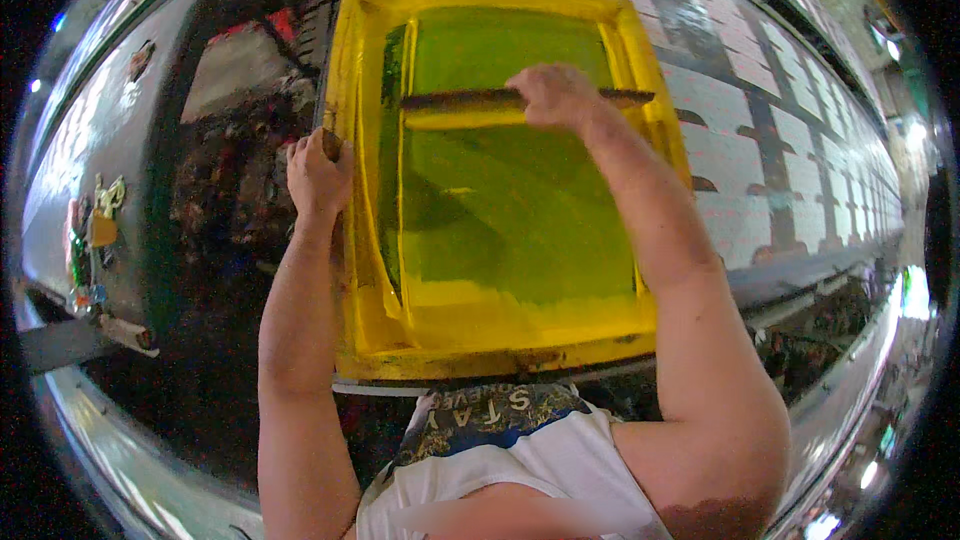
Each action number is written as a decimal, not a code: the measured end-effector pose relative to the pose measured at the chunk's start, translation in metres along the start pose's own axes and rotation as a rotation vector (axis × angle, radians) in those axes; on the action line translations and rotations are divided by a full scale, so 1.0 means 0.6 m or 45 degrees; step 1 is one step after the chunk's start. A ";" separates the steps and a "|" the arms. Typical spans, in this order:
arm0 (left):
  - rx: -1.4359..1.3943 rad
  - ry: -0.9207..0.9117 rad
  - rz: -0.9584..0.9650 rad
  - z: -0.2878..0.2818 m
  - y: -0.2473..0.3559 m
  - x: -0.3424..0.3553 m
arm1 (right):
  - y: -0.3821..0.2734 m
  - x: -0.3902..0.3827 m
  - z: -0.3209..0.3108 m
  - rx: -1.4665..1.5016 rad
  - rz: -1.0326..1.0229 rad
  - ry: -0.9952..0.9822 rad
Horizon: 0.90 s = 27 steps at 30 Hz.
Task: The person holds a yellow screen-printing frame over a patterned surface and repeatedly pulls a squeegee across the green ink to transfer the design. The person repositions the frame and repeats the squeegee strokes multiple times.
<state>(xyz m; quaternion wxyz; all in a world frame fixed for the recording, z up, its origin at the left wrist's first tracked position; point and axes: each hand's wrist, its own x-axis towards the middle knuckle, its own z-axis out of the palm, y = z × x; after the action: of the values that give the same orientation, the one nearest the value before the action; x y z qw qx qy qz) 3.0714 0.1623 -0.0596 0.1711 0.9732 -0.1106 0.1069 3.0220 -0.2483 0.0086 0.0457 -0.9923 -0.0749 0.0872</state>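
A yellow-framed printing screen (510, 362) with green mesh lies before me. My right hand (558, 97) is closed over the middle of a long dark squeegee (455, 99), which lies crosswise over the upper part of the mesh. A band of yellow ink (470, 121) runs along the squeegee's near side. At the screen's left edge my left hand (318, 175) is closed, its fingers curled at the frame. A small dark piece shows between its thumb and fingers; I cannot tell what it is.
To the right, a long table (730, 120) carries rows of white pieces with dark gaps. On the left, a grey surface (130, 150) runs alongside, with a small cluster of coloured items (100, 225) on it. A dark gap with clutter lies between that surface and the screen.
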 end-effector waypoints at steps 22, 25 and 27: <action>0.088 -0.181 -0.116 0.003 -0.009 0.005 | -0.376 -0.513 0.080 0.173 -0.008 0.073; 0.109 -0.186 -0.242 0.003 -0.002 0.002 | -0.371 -0.536 0.085 0.247 -0.120 0.183; 0.089 -0.162 -0.302 0.003 0.009 -0.005 | -0.347 -0.555 0.088 0.276 -0.213 0.248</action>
<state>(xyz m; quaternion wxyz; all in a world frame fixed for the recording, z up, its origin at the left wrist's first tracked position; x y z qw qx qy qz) 3.0674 0.1574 -0.0602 0.1413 0.9896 -0.0015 0.0277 2.6589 -0.0913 0.0338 0.1667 -0.9756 -0.1426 -0.0060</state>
